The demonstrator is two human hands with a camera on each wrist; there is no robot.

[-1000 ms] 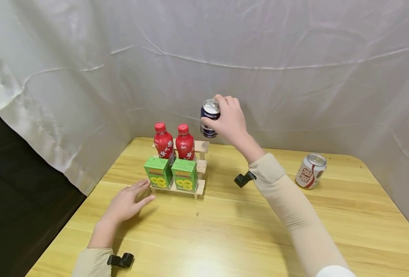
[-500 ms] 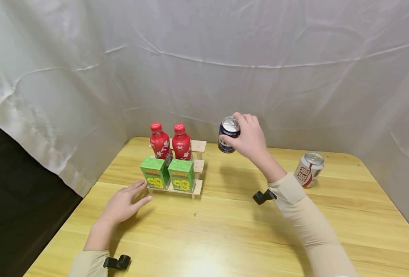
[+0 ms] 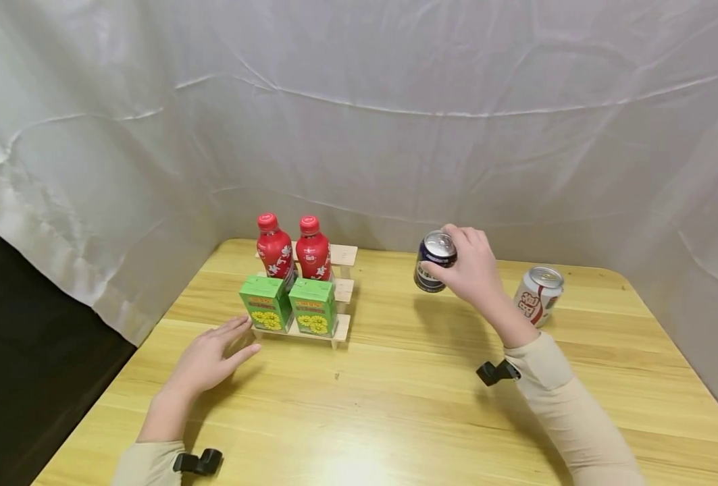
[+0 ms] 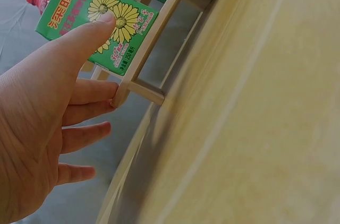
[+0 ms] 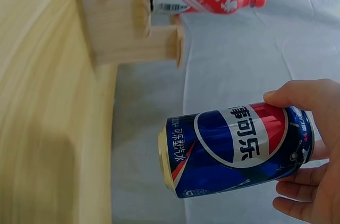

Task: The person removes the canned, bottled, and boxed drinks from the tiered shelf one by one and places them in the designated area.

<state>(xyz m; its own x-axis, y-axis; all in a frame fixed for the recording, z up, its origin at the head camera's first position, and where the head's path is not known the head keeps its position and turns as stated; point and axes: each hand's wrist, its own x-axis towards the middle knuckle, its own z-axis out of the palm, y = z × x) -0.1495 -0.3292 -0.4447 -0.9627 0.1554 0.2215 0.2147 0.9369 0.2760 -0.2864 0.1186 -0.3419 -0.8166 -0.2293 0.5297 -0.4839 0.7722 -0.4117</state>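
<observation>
My right hand (image 3: 471,270) grips a dark blue soda can (image 5: 239,147) near its top, holding it in the air above the table, right of the rack. The can's red, white and blue label shows in the right wrist view. My left hand (image 3: 207,358) has its fingers extended, with fingertips touching the left front corner of a wooden stepped rack (image 3: 343,327). On the rack's front step stand two green drink cartons (image 3: 265,304) with yellow flowers. Behind them on a higher step are two red bottles (image 3: 313,251).
A white can (image 3: 537,293) with red markings stands on the table at the right, partly hidden by my right wrist. Grey cloth (image 3: 425,135) hangs behind the wooden table (image 3: 395,391), and black cloth (image 3: 24,364) lies at the left.
The blue can has moved right and down in my right hand, away from the rack and nearer the white can. My left hand has kept its place at the rack.
</observation>
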